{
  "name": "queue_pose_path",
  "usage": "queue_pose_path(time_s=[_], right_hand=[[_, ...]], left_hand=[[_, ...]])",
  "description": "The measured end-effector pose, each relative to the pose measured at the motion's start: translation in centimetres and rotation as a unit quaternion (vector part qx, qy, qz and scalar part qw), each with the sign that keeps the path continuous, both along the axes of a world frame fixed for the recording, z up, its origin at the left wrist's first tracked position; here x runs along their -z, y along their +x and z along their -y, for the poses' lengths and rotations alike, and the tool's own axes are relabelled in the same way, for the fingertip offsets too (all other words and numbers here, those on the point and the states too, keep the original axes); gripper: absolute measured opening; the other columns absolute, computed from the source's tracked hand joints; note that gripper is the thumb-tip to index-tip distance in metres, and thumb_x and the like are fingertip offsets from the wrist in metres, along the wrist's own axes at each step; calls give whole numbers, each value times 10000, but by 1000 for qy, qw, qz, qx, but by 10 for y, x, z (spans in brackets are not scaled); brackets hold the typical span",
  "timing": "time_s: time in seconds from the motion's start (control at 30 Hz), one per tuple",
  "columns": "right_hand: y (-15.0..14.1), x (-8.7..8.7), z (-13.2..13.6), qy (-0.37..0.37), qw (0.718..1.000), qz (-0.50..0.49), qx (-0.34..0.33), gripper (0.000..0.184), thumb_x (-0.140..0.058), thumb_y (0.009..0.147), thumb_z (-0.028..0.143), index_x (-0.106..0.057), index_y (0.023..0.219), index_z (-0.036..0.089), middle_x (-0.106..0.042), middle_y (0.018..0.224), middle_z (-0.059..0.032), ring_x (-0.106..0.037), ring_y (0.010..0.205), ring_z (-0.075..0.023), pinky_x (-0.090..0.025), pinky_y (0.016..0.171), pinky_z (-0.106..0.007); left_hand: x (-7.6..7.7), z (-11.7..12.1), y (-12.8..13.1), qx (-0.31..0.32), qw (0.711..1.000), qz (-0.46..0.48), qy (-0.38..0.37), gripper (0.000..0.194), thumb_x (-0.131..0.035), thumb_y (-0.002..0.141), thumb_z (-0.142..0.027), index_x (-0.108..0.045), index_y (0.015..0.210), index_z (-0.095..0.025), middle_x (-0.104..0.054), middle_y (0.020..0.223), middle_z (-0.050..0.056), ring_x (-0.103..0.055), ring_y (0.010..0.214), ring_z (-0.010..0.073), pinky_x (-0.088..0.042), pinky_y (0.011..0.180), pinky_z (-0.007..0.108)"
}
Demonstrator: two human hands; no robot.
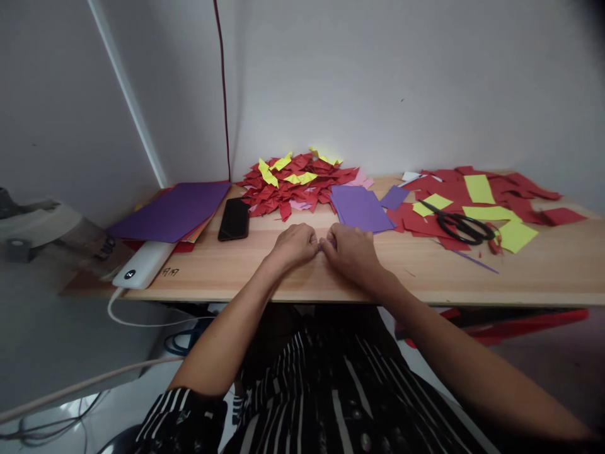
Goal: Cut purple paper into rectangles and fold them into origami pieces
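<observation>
Close together over the table's front part, my left hand (297, 242) and my right hand (352, 253) are both closed, thumbs almost meeting. A small piece of purple paper (321, 246) shows between them, pinched by the fingers; most of it is hidden. Just behind my right hand lies a stack of purple paper sheets (363, 209), with a smaller purple piece (394, 197) beside it. Beyond my hands rises a heap of folded red paper pieces (302, 183), with several folded yellow ones (268, 173) on top and some pink among them.
Black-handled scissors (458, 226) rest on red and yellow paper pieces (517, 236) at the right. A thin purple strip (475, 261) lies in front. Leftward are a black phone (234, 219), large purple sheets (177, 211) and a white power bank (144, 265) with a cable. A wall stands behind.
</observation>
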State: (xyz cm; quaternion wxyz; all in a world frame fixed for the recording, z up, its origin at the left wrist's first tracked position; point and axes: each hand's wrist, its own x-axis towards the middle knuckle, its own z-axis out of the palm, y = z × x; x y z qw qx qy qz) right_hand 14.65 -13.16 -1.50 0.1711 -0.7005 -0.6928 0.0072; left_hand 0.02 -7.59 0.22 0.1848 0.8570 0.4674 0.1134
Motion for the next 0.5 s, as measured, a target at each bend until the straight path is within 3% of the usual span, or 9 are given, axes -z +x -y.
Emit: queue_pose_path(time_s=[0.13, 0.5], right_hand=[[-2, 4, 2, 22, 999, 26, 1, 151, -502, 920, 317, -573, 943, 185, -669, 962, -83, -538, 865, -253, -197, 683, -340], [3, 6, 2, 12, 999, 32, -5, 184, -392, 947, 175, -568, 999, 188, -658, 967, -95, -513, 847, -242, -187, 669, -338]], left_hand=[[1, 2, 0, -6, 1000, 4, 4, 164, -573, 781, -268, -578, 636, -191, -579, 624, 28, -495, 623, 161, -313, 575, 291], [3, 5, 0, -6, 1000, 8, 24, 141, -533, 777, -212, -585, 648, -190, -608, 660, 38, -508, 648, 163, -333, 594, 289]])
